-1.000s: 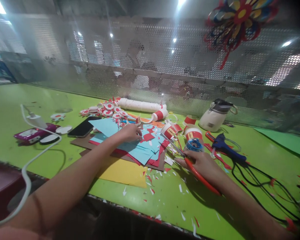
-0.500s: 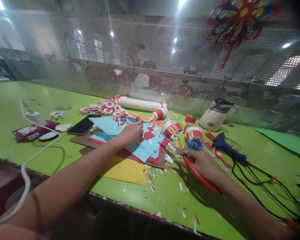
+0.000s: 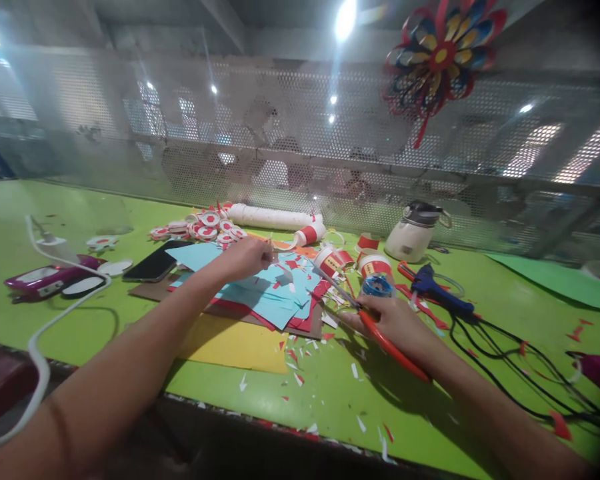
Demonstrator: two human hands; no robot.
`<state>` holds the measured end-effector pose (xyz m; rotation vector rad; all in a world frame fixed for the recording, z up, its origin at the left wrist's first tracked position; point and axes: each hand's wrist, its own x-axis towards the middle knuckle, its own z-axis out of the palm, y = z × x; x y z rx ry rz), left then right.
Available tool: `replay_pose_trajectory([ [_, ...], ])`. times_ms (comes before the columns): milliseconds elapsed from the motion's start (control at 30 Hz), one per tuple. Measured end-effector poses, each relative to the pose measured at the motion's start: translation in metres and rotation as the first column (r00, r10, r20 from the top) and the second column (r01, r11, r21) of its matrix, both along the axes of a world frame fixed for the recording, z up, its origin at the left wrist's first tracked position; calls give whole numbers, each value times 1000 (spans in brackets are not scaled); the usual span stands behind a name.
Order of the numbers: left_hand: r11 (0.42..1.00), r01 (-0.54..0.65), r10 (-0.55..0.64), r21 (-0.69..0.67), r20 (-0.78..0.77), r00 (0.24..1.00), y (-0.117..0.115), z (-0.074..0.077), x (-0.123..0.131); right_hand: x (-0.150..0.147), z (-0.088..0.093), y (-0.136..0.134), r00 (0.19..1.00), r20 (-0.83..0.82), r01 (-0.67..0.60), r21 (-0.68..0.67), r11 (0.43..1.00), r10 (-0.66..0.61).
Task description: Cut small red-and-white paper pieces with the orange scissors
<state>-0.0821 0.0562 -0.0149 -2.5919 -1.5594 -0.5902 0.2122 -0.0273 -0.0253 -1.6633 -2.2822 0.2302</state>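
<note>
My left hand [image 3: 246, 259] is closed above the light blue paper sheets [image 3: 273, 303]. Its fingers point away from me, and what they pinch, if anything, is hidden. A pair of scissors [image 3: 397, 352] with orange-red handles is in my right hand [image 3: 400, 320], blades pointing forward and left toward the paper scraps. Cut red and white paper cups [image 3: 373, 265] stand just beyond the scissors, beside a roll of blue tape [image 3: 377, 287]. Behind my left hand lies a heap of round red-and-white paper pieces [image 3: 207, 227].
A blue glue gun [image 3: 443, 292] with black cables lies at right, near a white bottle [image 3: 413, 233]. A black phone [image 3: 155, 261], a purple device [image 3: 50, 279] and a white cable [image 3: 43, 360] are at left. A white tube [image 3: 275, 217] lies at the back. Scraps litter the green table [image 3: 330, 400].
My left hand has lifted slightly from the paper pile, and the cut cup piece beside it no longer shows. My right hand keeps the scissors in nearly the same place. The view has tilted up a little.
</note>
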Motion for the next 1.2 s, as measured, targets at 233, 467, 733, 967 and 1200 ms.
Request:
replay_pose_trajectory([
  [233,995,1,7,-97,86,996,6,1,-7,0,-3,2,997,-73,17,52,999,-13],
  [467,821,390,-190,-417,444,875,-15,4,21,-2,-3,1,959,-281,3,103,995,26],
  [733,504,652,-352,-566,555,754,-63,22,73,-12,18,-24,822,-558,-22,167,986,113],
  [967,491,638,-397,-593,500,770,-77,45,92,-16,22,-35,659,-705,-197,176,964,263],
  [1200,482,675,-434,-558,518,737,-75,36,95,-14,21,-32,576,-793,-320,7,947,200],
])
